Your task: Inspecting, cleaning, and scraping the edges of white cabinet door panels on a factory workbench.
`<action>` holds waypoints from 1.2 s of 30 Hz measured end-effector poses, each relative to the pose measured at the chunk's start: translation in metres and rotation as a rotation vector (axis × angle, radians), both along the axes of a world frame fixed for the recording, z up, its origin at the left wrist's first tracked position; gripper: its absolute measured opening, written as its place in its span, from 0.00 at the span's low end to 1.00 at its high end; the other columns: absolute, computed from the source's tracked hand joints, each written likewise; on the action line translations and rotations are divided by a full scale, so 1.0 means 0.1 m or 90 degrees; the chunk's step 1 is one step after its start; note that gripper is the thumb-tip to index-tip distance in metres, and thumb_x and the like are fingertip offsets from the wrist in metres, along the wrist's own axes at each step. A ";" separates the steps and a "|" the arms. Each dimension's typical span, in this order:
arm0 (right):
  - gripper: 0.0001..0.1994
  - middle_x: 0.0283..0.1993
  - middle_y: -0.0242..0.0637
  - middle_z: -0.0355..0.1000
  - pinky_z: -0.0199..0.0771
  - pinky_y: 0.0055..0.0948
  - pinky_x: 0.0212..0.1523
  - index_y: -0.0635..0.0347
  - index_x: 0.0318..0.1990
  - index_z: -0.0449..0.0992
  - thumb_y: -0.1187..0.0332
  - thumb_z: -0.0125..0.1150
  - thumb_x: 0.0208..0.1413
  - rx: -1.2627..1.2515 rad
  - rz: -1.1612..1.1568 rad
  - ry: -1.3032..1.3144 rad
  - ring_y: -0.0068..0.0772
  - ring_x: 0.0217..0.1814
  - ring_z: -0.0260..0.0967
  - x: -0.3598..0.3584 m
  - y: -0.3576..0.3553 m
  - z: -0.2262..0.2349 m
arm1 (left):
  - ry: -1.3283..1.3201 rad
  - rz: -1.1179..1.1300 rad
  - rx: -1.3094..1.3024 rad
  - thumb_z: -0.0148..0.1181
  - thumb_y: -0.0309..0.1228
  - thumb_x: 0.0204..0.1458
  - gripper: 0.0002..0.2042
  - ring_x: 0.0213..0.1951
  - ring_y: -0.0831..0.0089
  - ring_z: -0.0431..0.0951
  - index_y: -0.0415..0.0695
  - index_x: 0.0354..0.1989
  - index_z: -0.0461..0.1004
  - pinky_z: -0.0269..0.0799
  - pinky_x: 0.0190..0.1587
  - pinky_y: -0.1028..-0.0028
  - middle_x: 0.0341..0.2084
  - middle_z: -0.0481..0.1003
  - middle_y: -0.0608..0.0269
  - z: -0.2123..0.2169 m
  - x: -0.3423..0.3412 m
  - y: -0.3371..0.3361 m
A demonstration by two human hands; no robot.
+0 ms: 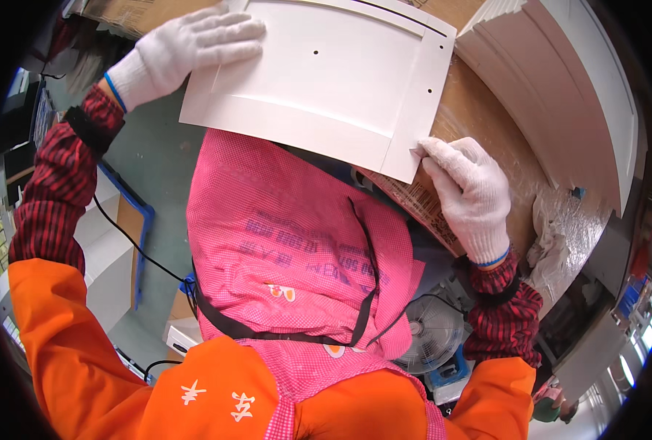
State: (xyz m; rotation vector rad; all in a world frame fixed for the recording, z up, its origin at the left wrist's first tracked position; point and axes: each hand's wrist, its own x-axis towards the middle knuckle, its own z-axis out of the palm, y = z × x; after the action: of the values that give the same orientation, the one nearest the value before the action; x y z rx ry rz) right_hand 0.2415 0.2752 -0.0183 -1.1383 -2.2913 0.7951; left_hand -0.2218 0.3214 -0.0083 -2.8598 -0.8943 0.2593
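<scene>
Left fingers [230, 34] flat on a panel [340, 88], right fingers [449, 163] pinch a scrap [417, 152] above worktop [480, 110] and greenish floor [157, 158].

A white shaker-style panel [326, 81] is spanning the frame's upper middle, recessed face up, its lower edge slanting down rightward. A broad border is surrounding its sunken field; one dark hole is showing mid-field, two on the right border, a dark line running upper right.
</scene>
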 end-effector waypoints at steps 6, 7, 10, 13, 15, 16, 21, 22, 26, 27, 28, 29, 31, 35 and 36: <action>0.21 0.35 0.36 0.80 0.79 0.37 0.37 0.50 0.48 0.87 0.81 0.68 0.44 0.127 0.082 -0.036 0.42 0.36 0.79 -0.16 -0.07 0.03 | -0.151 0.144 -0.074 0.62 0.52 0.61 0.36 0.68 0.41 0.71 0.46 0.74 0.66 0.63 0.71 0.44 0.76 0.61 0.41 -0.08 0.47 0.36; 0.21 0.35 0.36 0.79 0.79 0.38 0.37 0.50 0.47 0.87 0.80 0.68 0.44 0.135 0.092 -0.036 0.42 0.36 0.79 -0.15 -0.06 0.02 | -0.211 0.186 -0.077 0.59 0.52 0.63 0.37 0.67 0.40 0.72 0.39 0.73 0.66 0.64 0.70 0.45 0.75 0.61 0.39 -0.22 0.61 0.43; 0.21 0.34 0.35 0.79 0.79 0.38 0.37 0.51 0.48 0.87 0.79 0.69 0.42 0.140 0.087 -0.031 0.42 0.36 0.79 -0.10 -0.03 -0.01 | -0.144 0.320 0.003 0.55 0.56 0.64 0.40 0.72 0.41 0.65 0.37 0.75 0.62 0.58 0.74 0.44 0.77 0.57 0.37 -0.03 1.25 0.31; 0.19 0.33 0.34 0.79 0.78 0.38 0.35 0.52 0.47 0.87 0.78 0.69 0.44 0.215 0.098 -0.038 0.41 0.34 0.79 -0.20 -0.02 -0.01 | -0.194 0.328 0.038 0.53 0.60 0.64 0.43 0.78 0.42 0.56 0.38 0.78 0.59 0.51 0.77 0.45 0.79 0.51 0.38 -0.25 1.17 0.36; 0.18 0.33 0.33 0.79 0.77 0.38 0.34 0.52 0.47 0.87 0.77 0.69 0.45 0.206 0.112 -0.065 0.40 0.34 0.79 -0.21 -0.04 0.02 | -0.168 0.359 -0.018 0.52 0.63 0.64 0.46 0.81 0.43 0.47 0.38 0.79 0.55 0.46 0.79 0.47 0.80 0.48 0.40 -0.23 1.25 0.39; 0.17 0.33 0.33 0.79 0.76 0.38 0.33 0.51 0.46 0.87 0.77 0.69 0.47 0.201 0.125 -0.090 0.40 0.34 0.78 -0.21 -0.06 0.03 | -0.221 0.360 -0.026 0.53 0.63 0.64 0.46 0.81 0.43 0.47 0.38 0.79 0.56 0.46 0.80 0.48 0.80 0.48 0.41 -0.33 1.26 0.44; 0.15 0.32 0.31 0.78 0.74 0.37 0.30 0.51 0.45 0.87 0.75 0.70 0.48 0.210 0.177 -0.082 0.39 0.32 0.77 -0.15 -0.16 0.04 | -0.309 0.423 -0.084 0.57 0.62 0.62 0.44 0.81 0.41 0.45 0.43 0.78 0.59 0.43 0.81 0.49 0.80 0.50 0.43 -0.36 1.36 0.51; 0.16 0.32 0.32 0.79 0.75 0.37 0.31 0.51 0.46 0.87 0.76 0.70 0.48 0.184 0.168 -0.079 0.39 0.32 0.78 -0.13 -0.13 0.04 | -0.327 0.434 -0.100 0.58 0.62 0.60 0.43 0.80 0.41 0.46 0.44 0.77 0.61 0.44 0.80 0.48 0.79 0.53 0.42 -0.31 1.41 0.50; 0.17 0.34 0.35 0.80 0.79 0.37 0.35 0.53 0.46 0.88 0.80 0.68 0.48 0.112 0.043 0.040 0.41 0.35 0.79 -0.14 -0.14 -0.10 | -0.314 0.409 -0.068 0.59 0.62 0.59 0.42 0.79 0.41 0.49 0.45 0.75 0.64 0.46 0.80 0.47 0.78 0.55 0.42 -0.37 1.38 0.53; 0.17 0.34 0.35 0.80 0.79 0.37 0.35 0.53 0.46 0.88 0.80 0.68 0.48 0.110 0.043 0.041 0.41 0.35 0.79 -0.14 -0.12 -0.10 | -0.319 0.424 -0.067 0.59 0.62 0.59 0.42 0.79 0.41 0.50 0.45 0.74 0.65 0.47 0.79 0.47 0.77 0.56 0.43 -0.39 1.38 0.54; 0.18 0.35 0.36 0.80 0.80 0.37 0.36 0.53 0.46 0.88 0.82 0.67 0.48 0.130 0.050 0.019 0.42 0.35 0.80 -0.15 -0.10 -0.08 | -0.324 0.438 -0.065 0.60 0.62 0.59 0.41 0.78 0.41 0.51 0.46 0.73 0.66 0.48 0.79 0.47 0.77 0.56 0.43 -0.41 1.38 0.54; 0.18 0.35 0.36 0.81 0.80 0.37 0.37 0.54 0.45 0.88 0.83 0.67 0.47 0.150 0.057 -0.006 0.42 0.35 0.80 -0.16 -0.08 -0.05 | -0.325 0.438 -0.065 0.60 0.62 0.59 0.41 0.78 0.41 0.51 0.46 0.73 0.66 0.48 0.79 0.47 0.77 0.56 0.43 -0.43 1.38 0.55; 0.19 0.35 0.36 0.81 0.79 0.36 0.36 0.53 0.47 0.88 0.81 0.68 0.46 0.189 0.080 -0.025 0.42 0.35 0.80 -0.19 -0.07 -0.02 | -0.316 0.420 -0.018 0.59 0.62 0.59 0.40 0.78 0.42 0.53 0.46 0.73 0.67 0.49 0.78 0.46 0.77 0.58 0.44 -0.47 1.35 0.55; 0.22 0.35 0.35 0.80 0.78 0.37 0.34 0.53 0.50 0.87 0.78 0.68 0.43 0.216 0.132 -0.075 0.40 0.34 0.79 -0.14 -0.12 -0.02 | -0.298 0.455 -0.050 0.59 0.61 0.60 0.39 0.78 0.42 0.54 0.47 0.72 0.68 0.51 0.78 0.46 0.77 0.58 0.44 -0.34 1.43 0.50; 0.23 0.35 0.34 0.80 0.77 0.38 0.33 0.52 0.50 0.86 0.78 0.68 0.43 0.214 0.153 -0.059 0.40 0.33 0.78 -0.13 -0.13 -0.02 | -0.320 0.451 -0.048 0.59 0.60 0.60 0.37 0.76 0.43 0.58 0.47 0.70 0.70 0.55 0.76 0.47 0.75 0.60 0.45 -0.34 1.43 0.50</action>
State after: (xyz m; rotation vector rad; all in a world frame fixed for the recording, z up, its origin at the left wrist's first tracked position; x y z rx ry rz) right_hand 0.2284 0.2626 -0.0208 -0.7744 -2.5505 0.4207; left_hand -0.0791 0.3717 -0.0424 -2.5811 -2.0063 -0.3949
